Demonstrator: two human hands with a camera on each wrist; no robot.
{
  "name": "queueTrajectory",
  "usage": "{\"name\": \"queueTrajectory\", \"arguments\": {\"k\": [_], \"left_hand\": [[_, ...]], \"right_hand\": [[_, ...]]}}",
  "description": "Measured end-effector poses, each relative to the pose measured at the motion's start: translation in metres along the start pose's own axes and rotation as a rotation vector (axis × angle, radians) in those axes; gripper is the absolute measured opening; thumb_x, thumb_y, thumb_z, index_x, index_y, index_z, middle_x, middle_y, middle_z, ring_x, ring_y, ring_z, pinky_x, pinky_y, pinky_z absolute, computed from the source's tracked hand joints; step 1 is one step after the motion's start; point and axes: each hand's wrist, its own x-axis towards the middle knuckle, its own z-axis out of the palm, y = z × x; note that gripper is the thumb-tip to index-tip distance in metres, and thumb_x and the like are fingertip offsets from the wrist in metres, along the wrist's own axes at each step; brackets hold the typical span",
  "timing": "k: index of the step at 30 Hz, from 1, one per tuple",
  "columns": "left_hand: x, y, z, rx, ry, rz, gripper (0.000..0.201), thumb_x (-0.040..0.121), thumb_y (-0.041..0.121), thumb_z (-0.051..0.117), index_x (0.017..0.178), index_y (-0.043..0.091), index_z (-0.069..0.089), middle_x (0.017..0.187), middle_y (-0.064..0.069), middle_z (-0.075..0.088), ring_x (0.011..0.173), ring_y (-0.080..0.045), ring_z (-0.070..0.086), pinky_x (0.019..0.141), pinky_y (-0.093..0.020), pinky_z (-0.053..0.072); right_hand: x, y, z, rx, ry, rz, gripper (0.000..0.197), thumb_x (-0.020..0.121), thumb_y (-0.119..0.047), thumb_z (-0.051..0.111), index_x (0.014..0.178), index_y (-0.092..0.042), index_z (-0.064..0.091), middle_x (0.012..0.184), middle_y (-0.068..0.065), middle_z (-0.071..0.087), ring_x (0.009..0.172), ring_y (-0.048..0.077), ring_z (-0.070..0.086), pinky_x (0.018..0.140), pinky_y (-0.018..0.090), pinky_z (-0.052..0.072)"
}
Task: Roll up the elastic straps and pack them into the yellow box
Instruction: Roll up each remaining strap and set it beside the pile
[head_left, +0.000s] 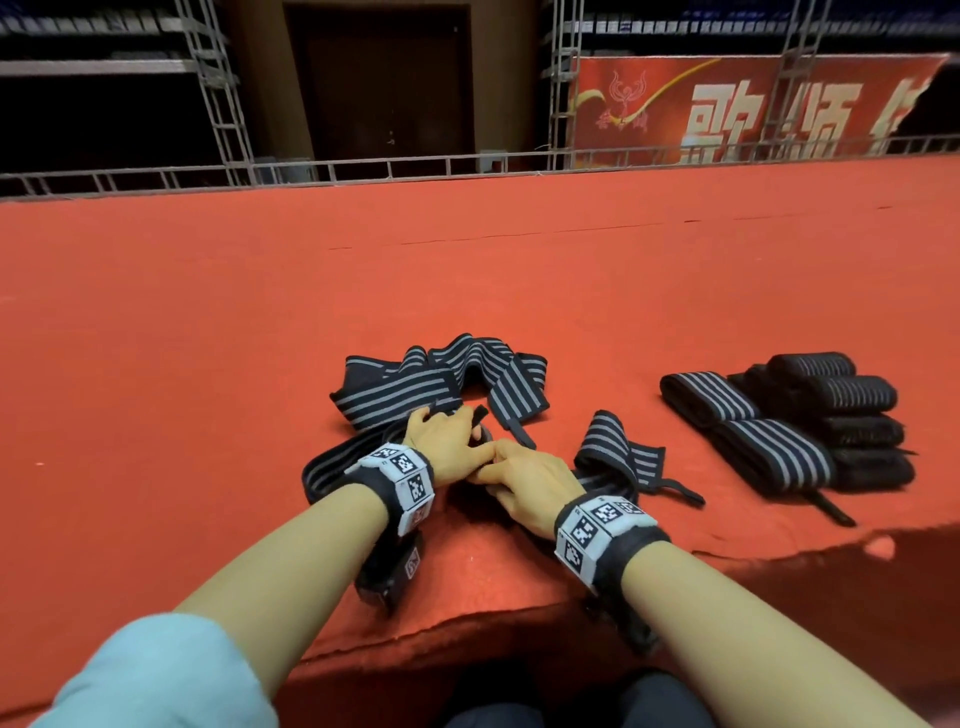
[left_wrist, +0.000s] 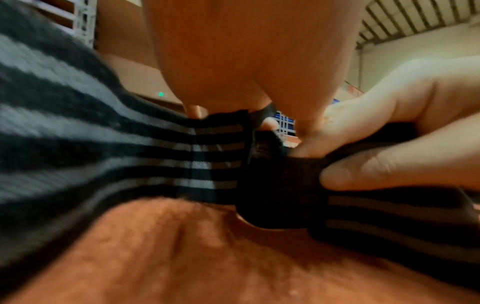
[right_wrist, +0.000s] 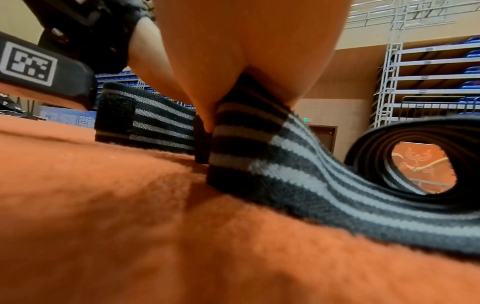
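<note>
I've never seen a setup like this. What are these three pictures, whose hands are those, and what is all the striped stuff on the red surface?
No machine here: a person wears three cameras. The wide picture comes from the head; the two close-ups come from the wrists, under the bands with black-and-white markers. The left hand and right hand meet on one striped strap, pinching its dark end, apparently to start rolling it. More loose straps lie behind on the red carpet. Finished rolls sit at the right. No yellow box is in view.

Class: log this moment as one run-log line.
stage: starting roll | left hand: pinches strap end | right hand: grips same strap | rolled straps: piled right | yellow box: unseen
</note>
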Motion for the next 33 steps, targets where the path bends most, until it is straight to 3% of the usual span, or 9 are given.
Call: {"name": "queueTrajectory", "arguments": {"k": [6, 9, 12, 17, 19, 21, 23, 26, 33], "left_hand": [[0.01, -0.002, 0.009, 0.015, 0.185, -0.076, 0.013, 0.085, 0.031, 0.054, 0.093, 0.021, 0.052, 0.085, 0.005, 0.065, 0.092, -0.021, 0.062, 0.094, -0.033, 0.029], [0.015, -0.017, -0.002, -0.022, 0.282, -0.246, 0.013, 0.088, 0.03, 0.051, 0.094, 0.018, 0.054, 0.099, -0.006, 0.069, 0.1, -0.03, 0.062, 0.086, -0.036, 0.038], [0.017, -0.047, -0.021, -0.166, 0.375, -0.438, 0.018, 0.088, 0.026, 0.052, 0.101, 0.016, 0.06, 0.104, -0.012, 0.068, 0.104, -0.034, 0.062, 0.086, -0.038, 0.042], [0.02, -0.081, -0.048, -0.429, 0.162, -0.362, 0.029, 0.087, 0.033, 0.045, 0.09, 0.005, 0.05, 0.076, -0.007, 0.054, 0.082, -0.037, 0.06, 0.065, -0.036, 0.036], [0.017, -0.077, -0.066, -0.464, 0.081, -0.344, 0.034, 0.092, 0.032, 0.034, 0.104, 0.003, 0.044, 0.083, -0.009, 0.051, 0.077, -0.03, 0.054, 0.067, -0.037, 0.037], [0.012, -0.072, -0.085, -0.464, 0.072, -0.314, 0.019, 0.097, 0.023, 0.034, 0.107, 0.007, 0.038, 0.087, -0.008, 0.049, 0.073, -0.024, 0.049, 0.063, -0.034, 0.036], [0.006, -0.067, -0.099, -0.478, 0.093, -0.268, 0.016, 0.096, 0.017, 0.04, 0.11, 0.009, 0.038, 0.092, -0.003, 0.048, 0.078, -0.02, 0.049, 0.065, -0.032, 0.037], [-0.001, -0.06, -0.106, -0.493, 0.155, -0.203, 0.022, 0.092, 0.014, 0.05, 0.111, 0.01, 0.04, 0.092, 0.0, 0.051, 0.09, -0.024, 0.053, 0.08, -0.035, 0.043], [-0.014, -0.037, -0.102, -0.62, 0.109, -0.132, 0.021, 0.087, 0.01, 0.056, 0.102, 0.011, 0.043, 0.082, 0.001, 0.047, 0.071, -0.014, 0.045, 0.062, -0.03, 0.037]], "right_hand": [[-0.004, -0.009, 0.004, -0.031, 0.074, -0.096, 0.024, 0.089, -0.034, 0.061, 0.111, -0.033, 0.07, 0.112, 0.0, 0.048, 0.102, 0.018, 0.052, 0.071, 0.029, 0.037], [-0.008, -0.004, 0.006, 0.012, 0.201, -0.152, 0.016, 0.086, -0.033, 0.062, 0.097, -0.026, 0.07, 0.106, -0.003, 0.051, 0.101, 0.017, 0.051, 0.07, 0.029, 0.043], [-0.014, 0.016, -0.003, 0.192, 0.366, -0.036, 0.018, 0.087, -0.04, 0.052, 0.09, -0.025, 0.062, 0.097, -0.009, 0.054, 0.094, 0.014, 0.051, 0.076, 0.036, 0.046], [-0.022, 0.048, -0.031, 0.476, 0.677, 0.291, 0.007, 0.086, -0.037, 0.058, 0.081, -0.033, 0.061, 0.081, -0.017, 0.058, 0.092, 0.016, 0.047, 0.087, 0.04, 0.041], [-0.017, 0.055, -0.04, 0.592, 0.709, 0.389, 0.011, 0.082, -0.046, 0.055, 0.08, -0.037, 0.06, 0.083, -0.014, 0.063, 0.097, 0.017, 0.052, 0.09, 0.042, 0.042], [-0.011, 0.053, -0.048, 0.725, 0.733, 0.409, 0.014, 0.081, -0.048, 0.054, 0.082, -0.035, 0.06, 0.079, -0.01, 0.068, 0.083, 0.015, 0.059, 0.083, 0.043, 0.047], [-0.008, 0.044, -0.054, 0.785, 0.739, 0.403, 0.01, 0.088, -0.034, 0.059, 0.08, -0.027, 0.059, 0.075, -0.007, 0.07, 0.07, 0.012, 0.06, 0.072, 0.035, 0.048], [-0.006, 0.031, -0.056, 0.829, 0.726, 0.393, 0.013, 0.092, -0.02, 0.059, 0.079, -0.023, 0.059, 0.077, -0.006, 0.07, 0.074, 0.011, 0.062, 0.071, 0.03, 0.048], [0.006, 0.005, -0.052, 1.196, 0.335, 0.221, 0.026, 0.094, 0.004, 0.051, 0.078, -0.016, 0.059, 0.094, -0.004, 0.064, 0.089, 0.008, 0.059, 0.091, 0.026, 0.043]]}}
